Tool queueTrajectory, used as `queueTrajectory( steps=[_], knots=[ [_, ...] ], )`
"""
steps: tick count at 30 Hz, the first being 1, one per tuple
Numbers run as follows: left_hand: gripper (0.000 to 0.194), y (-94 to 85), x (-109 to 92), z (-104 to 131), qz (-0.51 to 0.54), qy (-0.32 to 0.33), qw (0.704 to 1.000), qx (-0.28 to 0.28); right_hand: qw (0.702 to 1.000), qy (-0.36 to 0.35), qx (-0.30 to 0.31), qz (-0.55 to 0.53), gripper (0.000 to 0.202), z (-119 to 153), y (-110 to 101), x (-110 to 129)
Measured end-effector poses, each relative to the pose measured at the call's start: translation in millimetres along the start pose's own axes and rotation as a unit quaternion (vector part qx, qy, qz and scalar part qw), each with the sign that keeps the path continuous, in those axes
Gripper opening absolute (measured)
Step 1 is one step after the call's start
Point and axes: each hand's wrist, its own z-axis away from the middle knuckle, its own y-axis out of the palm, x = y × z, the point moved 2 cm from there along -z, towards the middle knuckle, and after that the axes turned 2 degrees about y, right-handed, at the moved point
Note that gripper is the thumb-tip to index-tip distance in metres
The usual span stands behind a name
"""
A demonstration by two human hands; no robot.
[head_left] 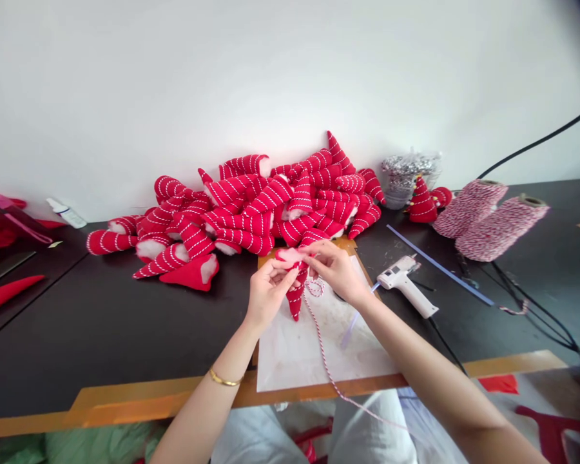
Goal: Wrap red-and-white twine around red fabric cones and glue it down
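Observation:
Pinched in the fingers of my left hand (pixel 269 290) is a small red fabric cone (pixel 296 304), its point down and white stuffing showing at the wide upper end. Thumb and fingers of my right hand (pixel 336 267) close on the cone's upper rim from the other side; whether they also grip twine is hidden. Pale twine lines circle the cone. Red-and-white twine (pixel 323 341) runs from beside the cone, with a small loop, down over the white sheet (pixel 280 361) and past the table edge toward my lap.
Behind my hands lies a heap of twine-wrapped red cones (pixel 251 200), with a plain stuffed cone (pixel 188 276) in front. Right are a white glue gun (pixel 406 283), a glue stick (pixel 439 264), twine spools (pixel 500 229) and a tinsel tub (pixel 406 180). A bottle (pixel 66 212) lies left.

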Motion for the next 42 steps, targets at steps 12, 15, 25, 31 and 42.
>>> queueTrajectory(
  steps=[12,15,25,31,42],
  knots=[
    [0.032,-5.8,8,-8,0.041,-0.024,0.999,-0.010,0.811,0.224,-0.132,0.525,0.045,95,-136,-8],
    [0.033,-5.3,10,-8,0.051,-0.028,0.998,-0.007,0.773,0.293,-0.097,0.554,0.033,110,-144,-27],
    [0.033,-5.4,17,-8,0.137,-0.053,0.989,0.001,0.946,0.215,-0.147,0.195,0.030,96,-141,8],
    [0.036,-2.9,17,-8,0.149,-0.064,0.987,0.017,0.959,0.249,-0.036,-0.134,0.041,106,-45,30],
    [0.040,-0.8,10,-7,0.249,-0.133,0.959,0.019,0.952,0.237,-0.004,-0.191,0.040,93,-12,17]
  ],
)
